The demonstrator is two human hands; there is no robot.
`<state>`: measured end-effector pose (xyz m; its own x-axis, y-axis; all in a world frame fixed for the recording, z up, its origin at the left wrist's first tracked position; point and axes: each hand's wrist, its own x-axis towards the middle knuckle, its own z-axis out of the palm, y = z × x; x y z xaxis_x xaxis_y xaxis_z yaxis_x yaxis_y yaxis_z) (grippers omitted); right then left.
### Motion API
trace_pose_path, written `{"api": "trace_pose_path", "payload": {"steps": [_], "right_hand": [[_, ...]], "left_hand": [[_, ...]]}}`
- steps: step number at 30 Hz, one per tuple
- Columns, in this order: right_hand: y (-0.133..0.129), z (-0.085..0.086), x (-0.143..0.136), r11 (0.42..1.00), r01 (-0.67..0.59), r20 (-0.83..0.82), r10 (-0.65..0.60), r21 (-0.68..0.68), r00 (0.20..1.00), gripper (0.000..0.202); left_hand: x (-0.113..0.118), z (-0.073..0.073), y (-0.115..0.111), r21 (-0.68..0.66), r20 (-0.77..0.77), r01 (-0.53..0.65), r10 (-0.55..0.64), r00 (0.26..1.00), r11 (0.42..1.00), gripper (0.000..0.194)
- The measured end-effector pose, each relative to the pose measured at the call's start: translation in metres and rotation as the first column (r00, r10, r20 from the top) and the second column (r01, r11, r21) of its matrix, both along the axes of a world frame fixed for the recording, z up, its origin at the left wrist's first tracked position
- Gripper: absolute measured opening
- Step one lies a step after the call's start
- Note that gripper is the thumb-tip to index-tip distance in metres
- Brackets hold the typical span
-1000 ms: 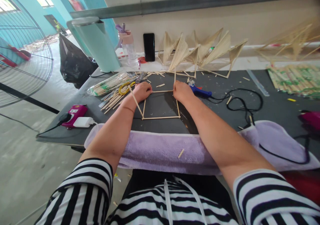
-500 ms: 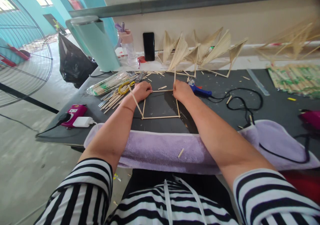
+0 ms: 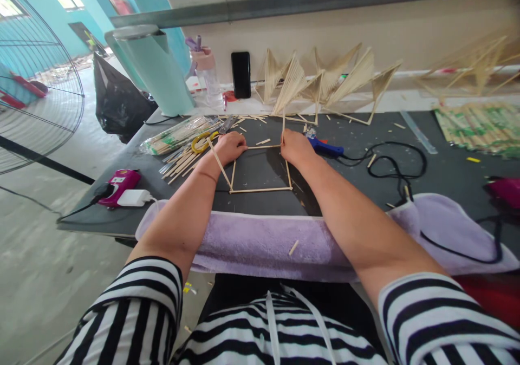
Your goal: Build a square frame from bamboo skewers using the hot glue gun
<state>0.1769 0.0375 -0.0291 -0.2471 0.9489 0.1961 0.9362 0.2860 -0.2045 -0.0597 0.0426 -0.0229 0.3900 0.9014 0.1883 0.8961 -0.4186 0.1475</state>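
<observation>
A square frame of thin wooden sticks (image 3: 261, 190) lies on the dark table, with one stick slanting up from its near left corner and another standing upright at its far right corner. My left hand (image 3: 230, 147) is closed at the far left corner, fingertips pinched on the frame. At the far right corner my right hand (image 3: 296, 147) grips the frame and the foot of the upright stick. Both corners are hidden behind my fingers. Just right of my right hand lies a blue glue gun (image 3: 326, 147). Yellow-handled scissors (image 3: 200, 142) rest left of my left hand on loose sticks (image 3: 183, 162).
Finished stick structures (image 3: 320, 83) stand along the wall beside a phone (image 3: 241, 75), a bottle (image 3: 205, 75) and a kettle (image 3: 154, 72). A purple towel (image 3: 268, 240) hangs over the near edge. A power socket (image 3: 124, 183), a black cord (image 3: 390, 144) and packed sticks (image 3: 479, 129) lie around.
</observation>
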Motion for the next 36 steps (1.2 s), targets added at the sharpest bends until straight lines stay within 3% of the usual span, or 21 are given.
{"api": "trace_pose_path", "payload": {"steps": [10,16,20,36], "right_hand": [[0.0,0.002,0.0,1.0,0.003,-0.009,-0.003,-0.013,1.0,0.028],[0.001,0.001,0.0,1.0,0.001,0.001,-0.001,-0.008,1.0,0.028],[0.002,0.0,0.001,1.0,-0.001,0.002,0.001,-0.004,1.0,0.029],[0.001,0.0,0.003,1.0,0.014,0.016,-0.014,0.005,1.0,0.025]], "left_hand": [[0.0,-0.002,0.002,0.032,0.004,-0.035,0.035,0.999,0.999,0.026],[-0.006,-0.004,0.006,0.178,0.141,-0.24,0.216,0.966,0.955,0.028],[-0.007,-0.005,0.006,0.179,0.184,-0.296,0.264,0.947,0.938,0.027],[-0.004,-0.009,0.007,0.148,0.23,-0.213,0.176,0.957,0.966,0.017]]}}
